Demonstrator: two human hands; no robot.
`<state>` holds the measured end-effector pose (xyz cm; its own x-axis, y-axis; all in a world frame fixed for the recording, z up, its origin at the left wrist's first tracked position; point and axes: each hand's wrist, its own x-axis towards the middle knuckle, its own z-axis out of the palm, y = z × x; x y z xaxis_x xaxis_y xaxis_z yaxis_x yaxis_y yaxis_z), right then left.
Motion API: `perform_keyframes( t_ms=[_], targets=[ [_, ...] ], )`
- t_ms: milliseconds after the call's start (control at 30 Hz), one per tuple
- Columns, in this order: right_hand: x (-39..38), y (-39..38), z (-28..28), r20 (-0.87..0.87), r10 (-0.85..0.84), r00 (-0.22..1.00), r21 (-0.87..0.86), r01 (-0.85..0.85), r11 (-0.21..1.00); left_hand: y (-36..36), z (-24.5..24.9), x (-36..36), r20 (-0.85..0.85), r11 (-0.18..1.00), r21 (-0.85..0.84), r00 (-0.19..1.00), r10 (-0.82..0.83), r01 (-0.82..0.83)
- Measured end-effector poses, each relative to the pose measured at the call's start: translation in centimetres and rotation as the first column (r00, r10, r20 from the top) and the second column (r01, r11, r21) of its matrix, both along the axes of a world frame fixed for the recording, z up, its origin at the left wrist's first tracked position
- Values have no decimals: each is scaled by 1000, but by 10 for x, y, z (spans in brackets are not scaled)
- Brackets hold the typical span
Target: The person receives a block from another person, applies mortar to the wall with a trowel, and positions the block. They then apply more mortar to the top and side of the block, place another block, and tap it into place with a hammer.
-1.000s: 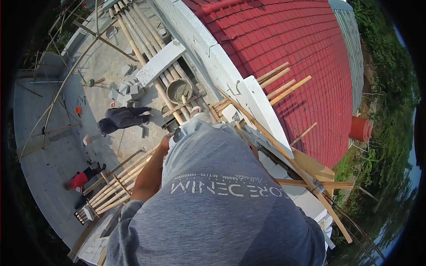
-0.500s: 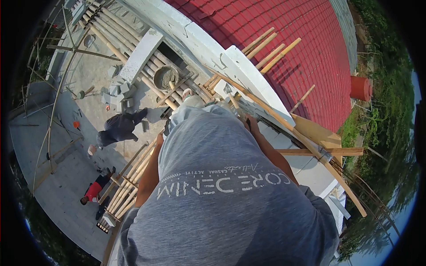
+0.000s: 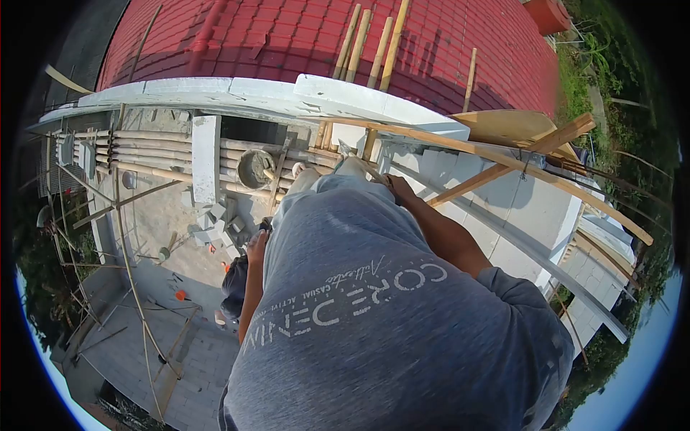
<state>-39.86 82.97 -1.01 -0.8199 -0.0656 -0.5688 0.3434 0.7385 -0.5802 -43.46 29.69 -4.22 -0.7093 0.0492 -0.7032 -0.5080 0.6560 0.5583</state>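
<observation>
My right hand (image 3: pixel 390 184) is beside my right hip, partly hidden by my grey shirt. It grips a trowel (image 3: pixel 346 149), whose blade points away from me towards the white block wall. My left hand (image 3: pixel 257 246) is low beside my left side, close to a small dark thing that I cannot make out. Its fingers are mostly hidden. A round bucket of grey mortar (image 3: pixel 255 169) stands on the bamboo poles (image 3: pixel 162 146) ahead and left of my feet, with a tool handle sticking out of it.
A white block (image 3: pixel 206 159) lies across the bamboo platform. Beyond runs a white block wall (image 3: pixel 215 87) below a red tiled roof (image 3: pixel 280 43). A long wooden beam (image 3: pixel 438 140) crosses on the right. Broken blocks (image 3: pixel 214 228) and a partly hidden co-worker (image 3: pixel 233 291) are on the floor below.
My view has turned to the right, so the wall and roof now run across the top. My left hand shows more. The co-worker is now mostly behind my left arm.
</observation>
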Motion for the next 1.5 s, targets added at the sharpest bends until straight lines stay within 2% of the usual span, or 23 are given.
perform_keyframes(
  t_ms=[67, 100, 133, 167, 200, 267, 333, 500, 567, 633, 700, 733, 767, 833, 867, 1033, 1100, 1167, 1233, 1300, 1333, 1400, 1500],
  targets=[
    [-1, -3, 7, -168, -139, 976, -140, 116, 983, 3, 26, -18, -144, 972, 103, 970, -197, 213],
    [-7, -4, 4, -173, -134, 976, -145, 109, 983, 18, 47, -27, -149, 973, 97, 970, -192, 208],
    [-12, -4, -4, -132, -222, 966, -195, 194, 961, 44, 73, -37, 19, 981, 133, 990, 139, -140],
    [-17, -4, -9, -83, -304, 949, -238, 278, 931, 59, 85, -43, 191, 873, 111, 872, 450, -475],
    [-30, -4, 2, -84, -292, 953, -240, 265, 934, 52, 82, -50, 169, 943, 71, 936, 309, -325],
    [-73, -12, 49, -425, -168, 889, 23, 196, 980, 53, 67, -48, 157, 897, 127, 902, 403, -423],
    [-113, -13, 37, -598, -96, 796, 286, 324, 902, 61, 61, -47, 174, 814, 174, 831, 528, -554],
    [-206, 22, 54, -392, 60, 918, 464, 141, 875, 67, 56, -16, 146, 777, 200, 802, 579, -597],
    [-219, 41, 28, -415, 119, 902, 517, 126, 847, 52, 35, 19, -134, 911, 245, 919, 370, -331],
    [-229, 55, 24, -428, 185, 885, 572, 107, 813, 52, 36, 50, -107, 886, 215, 892, 440, -411],
    [-234, 64, 35, -262, 131, 956, 563, 41, 825, 48, 24, 94, -168, 913, 34, 898, 407, -408],
    [-233, 72, 25, -292, 159, 943, 563, 36, 825, 44, 10, 124, -267, 910, 52, 872, 410, -412],
    [-233, 75, 22, -289, 184, 939, 567, 13, 824, 36, -18, 159, -263, 899, 54, 862, 433, -435],
    [-232, 79, 15, -309, 92, 947, 531, 92, 842, 27, -63, 213, 158, 827, -277, 826, 541, -489],
    [-231, 82, 9, -402, 111, 909, 504, 119, 855, 44, -40, 222, 135, 794, -127, 782, 608, -595],
    [-240, 97, 16, -210, 29, 977, 206, 15, 979, 79, -40, 256, 161, 785, -145, 768, 619, -602],
    [-248, 110, 3, -119, -10, 993, -8, 9, 1000, 90, -46, 250, 155, 763, -152, 748, 646, -628],
    [-255, 97, 40, -1, -31, 1000, -70, 31, 997, 98, -55, 234, 129, 722, -154, 711, 691, -674],
    [-260, 97, 56, 69, 77, 995, -13, -77, 997, 109, 0, 189, -194, 819, -53, 810, 553, -571],
    [-259, 97, 62, 201, 82, 976, -125, -57, 990, 122, 62, 128, 61, 704, -2, 703, 709, -710],
    [-258, 98, 61, 182, 98, 978, -131, -75, 989, 118, 61, 116, 62, 698, -1, 696, 715, -717],
    [-255, 102, 50, 64, 95, 993, -38, -93, 995, 115, 59, 99, 155, 405, 221, 442, 884, -887],
    [-257, 93, 60, -118, 95, 989, 90, -84, 992, 116, 76, 79, 89, 434, 198, 457, 885, -879]
  ],
)
